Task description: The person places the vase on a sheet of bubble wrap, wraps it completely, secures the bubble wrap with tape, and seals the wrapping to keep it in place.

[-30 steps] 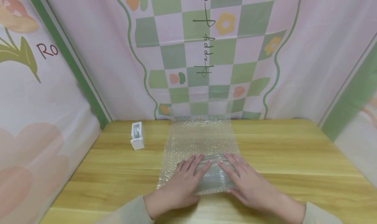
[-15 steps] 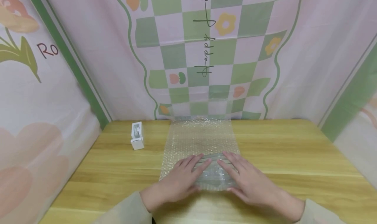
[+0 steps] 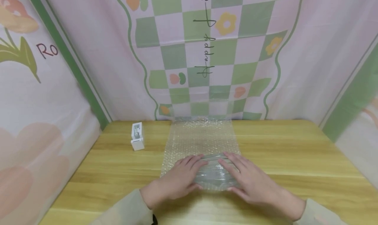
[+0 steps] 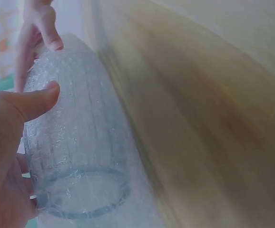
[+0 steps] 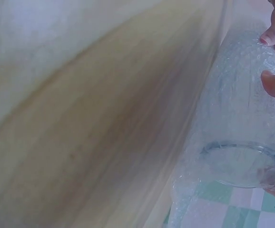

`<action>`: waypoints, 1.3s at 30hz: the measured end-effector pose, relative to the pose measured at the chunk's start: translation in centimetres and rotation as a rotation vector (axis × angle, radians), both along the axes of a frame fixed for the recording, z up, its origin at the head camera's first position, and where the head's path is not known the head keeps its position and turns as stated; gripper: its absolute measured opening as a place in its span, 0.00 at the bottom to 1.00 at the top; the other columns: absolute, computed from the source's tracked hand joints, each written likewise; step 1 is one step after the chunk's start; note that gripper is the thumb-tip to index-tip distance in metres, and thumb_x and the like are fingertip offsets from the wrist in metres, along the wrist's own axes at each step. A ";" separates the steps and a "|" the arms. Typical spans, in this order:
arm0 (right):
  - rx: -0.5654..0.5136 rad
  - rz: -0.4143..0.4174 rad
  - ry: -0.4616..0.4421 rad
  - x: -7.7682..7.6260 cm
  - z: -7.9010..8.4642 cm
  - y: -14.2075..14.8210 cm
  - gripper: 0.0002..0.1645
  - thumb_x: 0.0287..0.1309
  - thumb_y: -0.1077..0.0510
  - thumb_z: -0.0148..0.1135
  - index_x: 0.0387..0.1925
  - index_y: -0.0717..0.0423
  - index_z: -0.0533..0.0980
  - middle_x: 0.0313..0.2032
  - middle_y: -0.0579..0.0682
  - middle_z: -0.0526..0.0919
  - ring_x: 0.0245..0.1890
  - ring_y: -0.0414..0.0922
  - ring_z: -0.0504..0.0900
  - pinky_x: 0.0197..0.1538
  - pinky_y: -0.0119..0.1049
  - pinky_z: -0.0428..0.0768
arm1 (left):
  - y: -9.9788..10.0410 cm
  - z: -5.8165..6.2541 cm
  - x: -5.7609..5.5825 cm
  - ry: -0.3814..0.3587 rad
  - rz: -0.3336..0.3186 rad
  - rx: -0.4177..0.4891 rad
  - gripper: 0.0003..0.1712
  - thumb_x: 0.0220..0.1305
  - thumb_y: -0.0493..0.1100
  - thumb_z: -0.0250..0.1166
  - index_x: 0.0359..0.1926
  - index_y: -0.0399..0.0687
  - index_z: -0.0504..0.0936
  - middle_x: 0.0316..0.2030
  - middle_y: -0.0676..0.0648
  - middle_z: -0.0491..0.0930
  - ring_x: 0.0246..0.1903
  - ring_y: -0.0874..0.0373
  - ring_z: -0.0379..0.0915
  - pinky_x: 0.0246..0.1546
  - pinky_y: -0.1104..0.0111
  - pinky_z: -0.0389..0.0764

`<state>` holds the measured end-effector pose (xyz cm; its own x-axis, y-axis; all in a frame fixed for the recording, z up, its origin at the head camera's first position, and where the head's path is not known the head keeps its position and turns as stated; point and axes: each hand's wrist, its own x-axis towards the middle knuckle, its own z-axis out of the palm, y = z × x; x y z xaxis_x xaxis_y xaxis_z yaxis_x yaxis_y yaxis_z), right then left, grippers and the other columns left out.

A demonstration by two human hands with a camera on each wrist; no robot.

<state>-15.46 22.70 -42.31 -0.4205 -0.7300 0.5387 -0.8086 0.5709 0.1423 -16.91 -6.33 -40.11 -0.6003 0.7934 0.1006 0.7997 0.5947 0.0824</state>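
A clear ribbed glass vessel lies on its side, wrapped in bubble wrap. A ring-shaped end of the glass shows through the wrap in the left wrist view, and a round end also appears in the right wrist view. My left hand holds the roll's left part, fingers over the top and thumb on the near side. On the right part, my right hand grips in the same way. Most of the roll's far side is hidden.
The unrolled bubble wrap runs flat to the table's back edge, against a checked curtain. A small white box-shaped tape dispenser stands at the back left of the wooden table.
The wrapped glass and both hands have shifted slightly away from me along the wrap. My left thumb now shows against the near side of the roll.
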 end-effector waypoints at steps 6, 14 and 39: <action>-0.007 0.009 -0.006 0.0 -0.1 0.1 0.45 0.76 0.33 0.39 0.72 0.66 0.64 0.70 0.68 0.67 0.66 0.62 0.71 0.78 0.38 0.43 | 0.1 0.0 0.1 -0.004 0.009 -0.003 0.44 0.70 0.59 0.64 0.77 0.45 0.56 0.77 0.41 0.54 0.72 0.43 0.58 0.70 0.49 0.66; -0.015 0.020 0.000 0.1 0.1 0.3 0.45 0.76 0.33 0.42 0.74 0.65 0.63 0.70 0.66 0.68 0.63 0.62 0.74 0.78 0.37 0.43 | 0.2 0.5 0.1 -0.006 -0.010 -0.033 0.44 0.71 0.60 0.62 0.77 0.45 0.56 0.76 0.39 0.56 0.72 0.44 0.58 0.70 0.49 0.67; -0.017 0.042 -0.155 -0.4 0.6 1.3 0.45 0.71 0.36 0.56 0.76 0.60 0.61 0.70 0.61 0.70 0.64 0.59 0.75 0.59 0.61 0.77 | 0.4 2.0 -0.2 -0.118 -0.006 -0.061 0.43 0.75 0.62 0.55 0.80 0.47 0.54 0.75 0.41 0.61 0.73 0.48 0.59 0.69 0.50 0.69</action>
<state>-15.88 24.05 -41.76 -0.4691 -0.7402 0.4817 -0.8433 0.5374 0.0044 -17.15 -5.91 -38.14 -0.6005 0.7994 -0.0192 0.7900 0.5968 0.1403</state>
